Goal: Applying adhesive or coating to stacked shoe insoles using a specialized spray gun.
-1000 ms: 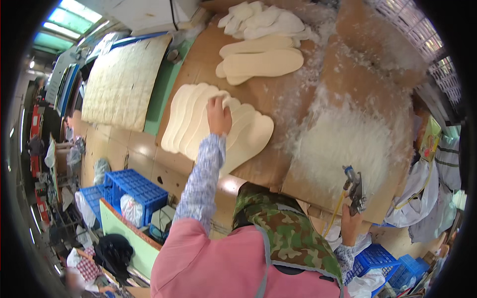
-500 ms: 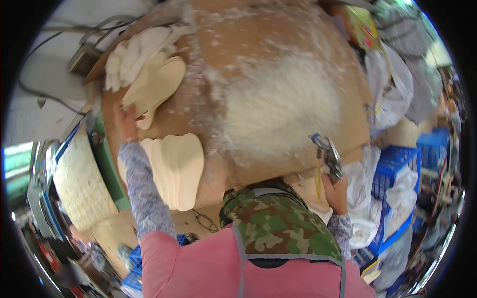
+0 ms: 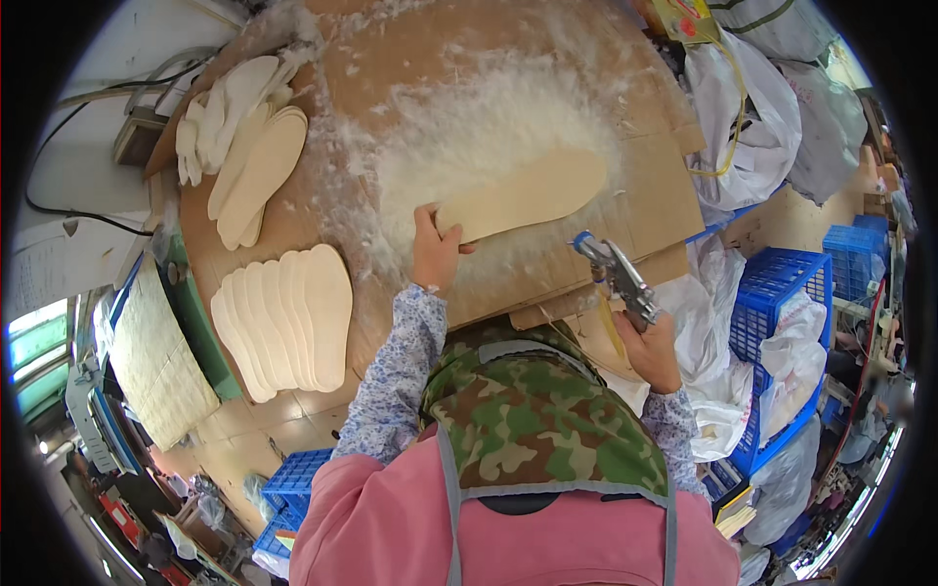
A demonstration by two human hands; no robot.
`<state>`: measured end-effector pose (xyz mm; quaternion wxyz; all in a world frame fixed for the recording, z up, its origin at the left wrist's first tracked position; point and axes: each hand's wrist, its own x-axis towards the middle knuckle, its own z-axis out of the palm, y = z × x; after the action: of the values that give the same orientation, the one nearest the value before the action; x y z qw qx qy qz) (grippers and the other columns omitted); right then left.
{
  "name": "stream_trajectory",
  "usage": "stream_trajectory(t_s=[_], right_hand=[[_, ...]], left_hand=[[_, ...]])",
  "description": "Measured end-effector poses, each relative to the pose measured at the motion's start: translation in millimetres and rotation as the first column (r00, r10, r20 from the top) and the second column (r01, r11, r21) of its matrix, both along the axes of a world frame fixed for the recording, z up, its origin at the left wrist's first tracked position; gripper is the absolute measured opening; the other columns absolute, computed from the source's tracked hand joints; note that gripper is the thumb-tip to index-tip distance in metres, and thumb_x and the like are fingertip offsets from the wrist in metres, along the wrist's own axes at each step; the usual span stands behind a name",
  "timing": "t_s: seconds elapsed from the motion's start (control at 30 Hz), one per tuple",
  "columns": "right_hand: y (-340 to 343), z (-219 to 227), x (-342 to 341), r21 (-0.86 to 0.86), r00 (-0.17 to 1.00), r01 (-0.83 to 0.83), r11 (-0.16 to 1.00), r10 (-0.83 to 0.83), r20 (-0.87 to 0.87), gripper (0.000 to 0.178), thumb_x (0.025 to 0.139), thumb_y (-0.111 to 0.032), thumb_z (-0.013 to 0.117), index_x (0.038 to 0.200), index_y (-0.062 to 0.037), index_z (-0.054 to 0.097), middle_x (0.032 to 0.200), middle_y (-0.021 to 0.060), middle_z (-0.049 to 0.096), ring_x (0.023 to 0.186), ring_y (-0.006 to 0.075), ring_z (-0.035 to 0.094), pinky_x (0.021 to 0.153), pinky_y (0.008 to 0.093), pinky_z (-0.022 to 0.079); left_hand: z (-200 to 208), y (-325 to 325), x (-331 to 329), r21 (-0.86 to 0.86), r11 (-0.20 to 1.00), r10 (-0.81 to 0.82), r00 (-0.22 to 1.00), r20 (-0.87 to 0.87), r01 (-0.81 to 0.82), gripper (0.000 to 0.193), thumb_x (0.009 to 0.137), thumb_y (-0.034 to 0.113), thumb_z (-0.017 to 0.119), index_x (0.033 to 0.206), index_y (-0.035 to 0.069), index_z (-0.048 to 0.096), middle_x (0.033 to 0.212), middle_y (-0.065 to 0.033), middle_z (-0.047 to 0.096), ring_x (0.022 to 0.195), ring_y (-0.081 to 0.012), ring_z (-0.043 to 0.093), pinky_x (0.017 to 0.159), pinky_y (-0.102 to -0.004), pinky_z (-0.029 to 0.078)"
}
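Since the earlier frame, left hand [image 3: 436, 252] is now pinching one tan insole [image 3: 525, 193] on the white-dusted cardboard worktop [image 3: 645, 205]; right hand [image 3: 649, 344] is gripping a spray gun [image 3: 614, 275] at four o'clock of it.

One pale beige foam insole [image 3: 523, 200] lies alone; about six fan out in the overlapping row of insoles [image 3: 285, 317]. One metal spray gun [image 3: 616, 275], three blue plastic crates [image 3: 772, 303].
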<state>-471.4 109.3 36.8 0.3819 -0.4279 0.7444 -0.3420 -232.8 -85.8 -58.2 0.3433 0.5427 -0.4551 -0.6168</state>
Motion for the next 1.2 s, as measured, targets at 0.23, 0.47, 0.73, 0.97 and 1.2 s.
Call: stream_trajectory(t_s=[0.23,0.47,0.73,0.97,1.2], right_hand=[[-53.3,26.4,46.9,-0.073,0.962,-0.265,0.961,0.269,0.044,0.039,0.076,0.000,0.058,0.115,-0.0015,0.051,0.097,0.0177,0.058,0.086,0.0326,0.059,0.075,0.0355,0.047],[-70.1,15.4,64.3,-0.052,0.929,-0.370,0.927,0.369,-0.027,0.031,0.084,-0.006,0.057,0.114,-0.0049,0.051,0.087,0.0109,0.064,0.074,0.0255,0.062,0.068,0.0307,0.047],[-65.8,-0.7,34.1,-0.056,0.984,-0.167,0.984,0.163,-0.071,0.031,0.082,0.001,0.054,0.113,-0.0021,0.050,0.086,0.0102,0.060,0.077,0.0215,0.055,0.068,0.0287,0.045],[-60.3,-1.4,-1.5,-0.116,0.972,-0.045,0.992,0.017,-0.233,0.028,0.082,0.001,0.054,0.110,-0.0024,0.050,0.083,0.0151,0.061,0.074,0.0307,0.060,0.066,0.0334,0.046],[-49.5,-3.1,-18.0,-0.141,0.958,0.109,0.984,-0.142,-0.249,0.027,0.082,0.000,0.055,0.109,-0.0011,0.050,0.079,0.0156,0.059,0.068,0.0293,0.057,0.062,0.0326,0.045]], left_hand=[[-22.2,25.5,23.3,0.030,0.998,0.064,0.996,-0.058,-0.062,0.046,0.082,-0.001,0.047,0.125,0.000,0.032,0.108,-0.0146,0.053,0.092,-0.0190,0.057,0.076,-0.0295,0.051],[-21.3,23.7,26.0,0.105,0.986,0.144,0.977,-0.158,-0.129,0.047,0.081,-0.005,0.046,0.125,-0.004,0.031,0.102,-0.0156,0.056,0.084,-0.0182,0.060,0.071,-0.0272,0.051],[-21.3,15.3,22.2,0.068,0.994,0.089,0.992,-0.090,-0.083,0.044,0.084,-0.003,0.048,0.125,-0.004,0.033,0.098,-0.0143,0.057,0.077,-0.0169,0.060,0.065,-0.0266,0.051],[-24.1,9.3,20.0,0.050,0.998,0.044,0.998,-0.044,-0.041,0.042,0.085,0.000,0.051,0.124,-0.001,0.037,0.096,-0.0131,0.056,0.075,-0.0160,0.060,0.060,-0.0256,0.050],[-17.1,7.1,16.7,0.048,0.999,0.014,1.000,-0.018,-0.014,0.041,0.085,-0.001,0.050,0.124,0.000,0.038,0.095,-0.0112,0.056,0.071,-0.0133,0.057,0.058,-0.0243,0.049]])
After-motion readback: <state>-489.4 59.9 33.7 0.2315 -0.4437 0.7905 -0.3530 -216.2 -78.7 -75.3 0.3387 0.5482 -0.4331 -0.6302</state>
